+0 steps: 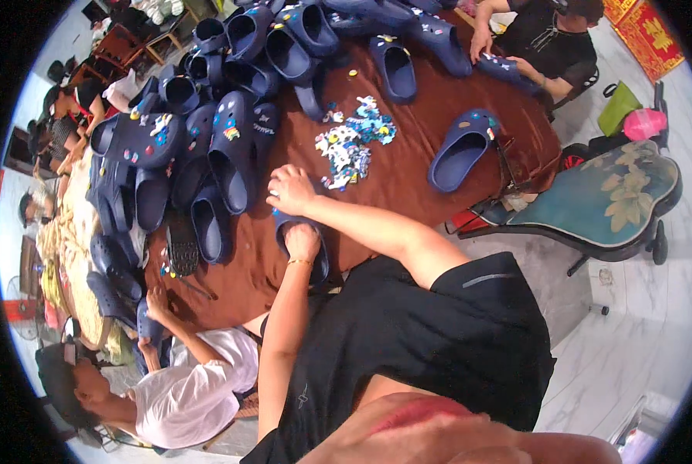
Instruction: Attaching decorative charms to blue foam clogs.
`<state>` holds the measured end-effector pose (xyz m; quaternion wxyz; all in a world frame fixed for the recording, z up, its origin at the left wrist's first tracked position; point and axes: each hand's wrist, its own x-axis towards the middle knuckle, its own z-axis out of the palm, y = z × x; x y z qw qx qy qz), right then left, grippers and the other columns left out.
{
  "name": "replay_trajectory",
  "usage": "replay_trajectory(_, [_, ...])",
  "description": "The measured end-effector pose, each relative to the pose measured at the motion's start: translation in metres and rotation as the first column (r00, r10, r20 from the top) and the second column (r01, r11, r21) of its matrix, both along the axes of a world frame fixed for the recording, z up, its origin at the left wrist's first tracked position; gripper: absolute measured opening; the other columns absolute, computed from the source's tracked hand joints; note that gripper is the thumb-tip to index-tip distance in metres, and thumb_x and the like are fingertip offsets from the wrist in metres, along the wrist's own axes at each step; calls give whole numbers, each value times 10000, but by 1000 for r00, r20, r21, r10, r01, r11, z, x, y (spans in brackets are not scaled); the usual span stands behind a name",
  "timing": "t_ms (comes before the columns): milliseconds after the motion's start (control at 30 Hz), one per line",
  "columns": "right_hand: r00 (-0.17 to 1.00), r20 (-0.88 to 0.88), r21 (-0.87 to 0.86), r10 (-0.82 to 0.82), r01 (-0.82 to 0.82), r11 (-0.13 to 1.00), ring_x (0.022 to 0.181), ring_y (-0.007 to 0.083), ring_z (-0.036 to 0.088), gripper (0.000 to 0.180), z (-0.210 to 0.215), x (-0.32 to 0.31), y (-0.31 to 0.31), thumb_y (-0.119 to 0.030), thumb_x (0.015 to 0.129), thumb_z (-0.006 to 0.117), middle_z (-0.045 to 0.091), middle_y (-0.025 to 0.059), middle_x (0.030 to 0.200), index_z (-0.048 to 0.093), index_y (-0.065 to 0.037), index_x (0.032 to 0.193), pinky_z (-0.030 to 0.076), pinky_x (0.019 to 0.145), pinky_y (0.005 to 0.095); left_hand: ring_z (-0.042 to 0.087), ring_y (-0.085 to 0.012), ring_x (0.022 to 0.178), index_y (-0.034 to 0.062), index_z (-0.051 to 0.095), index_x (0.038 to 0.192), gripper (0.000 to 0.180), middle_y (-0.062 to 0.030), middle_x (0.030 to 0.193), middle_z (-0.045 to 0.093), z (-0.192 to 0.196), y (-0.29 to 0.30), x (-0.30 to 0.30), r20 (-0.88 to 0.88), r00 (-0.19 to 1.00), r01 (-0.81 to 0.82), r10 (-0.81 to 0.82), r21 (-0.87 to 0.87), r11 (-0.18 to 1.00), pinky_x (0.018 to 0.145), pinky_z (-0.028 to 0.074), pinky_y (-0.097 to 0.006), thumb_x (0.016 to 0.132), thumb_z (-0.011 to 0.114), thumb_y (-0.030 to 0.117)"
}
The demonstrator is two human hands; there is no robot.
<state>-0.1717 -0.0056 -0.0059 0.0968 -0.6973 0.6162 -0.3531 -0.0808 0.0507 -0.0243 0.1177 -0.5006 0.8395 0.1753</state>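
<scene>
A navy clog [320, 263] lies at the table's near edge, close to my body. My left hand [302, 241] reaches into its foot opening and holds it from inside, with the fingers hidden in the shoe. At the toe end, my right hand [290, 189] has its fingers curled and pressed together over the clog. A small whitish bit shows at those fingertips, too small to name. Beyond my hands, a loose pile of small shoe charms [350, 151], white, blue and teal, is spread on the brown cloth [396, 220].
Many navy clogs [234, 155] are heaped at the left and back. A single clog [462, 155] lies at the right. One co-worker [551, 46] handles a clog at the far right; another [183, 387] works close at my left. A teal padded chair [616, 193] stands at the right.
</scene>
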Motion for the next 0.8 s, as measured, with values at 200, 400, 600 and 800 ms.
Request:
replay_trajectory(200, [995, -94, -6, 29, -30, 1000, 1137, 295, 360, 359, 5, -7, -10, -352, 732, 563, 487, 114, 1165, 612, -150, 1024, 298, 911, 464, 591, -330, 767, -2, 636, 758, 221, -190, 798, 622, -13, 1, -3, -28, 997, 53, -68, -364, 930, 791, 432, -428, 746, 490, 163])
replay_trajectory(400, [987, -133, -18, 85, -89, 996, 1117, 286, 391, 276, 1, -7, -12, -334, 723, 547, 534, 55, 1097, 642, -137, 890, 290, 901, 453, 575, -336, 765, 9, 625, 723, 203, -193, 772, 615, -37, 0, 3, -146, 989, -54, 6, -328, 943, 713, 442, -439, 729, 490, 161])
replay_trajectory(600, [993, -91, -132, 80, -91, 987, 953, 251, 459, 239, 4, -8, -13, -308, 686, 599, 534, 68, 902, 600, -97, 796, 337, 810, 417, 577, -344, 711, 7, 619, 720, 230, -190, 751, 605, -13, 8, -3, -217, 974, -127, 70, -257, 958, 674, 455, -439, 744, 490, 196])
replay_trajectory(800, [992, -102, -107, 75, -86, 991, 833, 245, 502, 214, 2, -5, -27, -313, 693, 598, 549, 69, 769, 577, -101, 674, 361, 709, 394, 595, -315, 725, 26, 635, 688, 263, -181, 786, 621, -5, 8, -4, -189, 979, -123, 78, -239, 963, 700, 465, -412, 762, 506, 243])
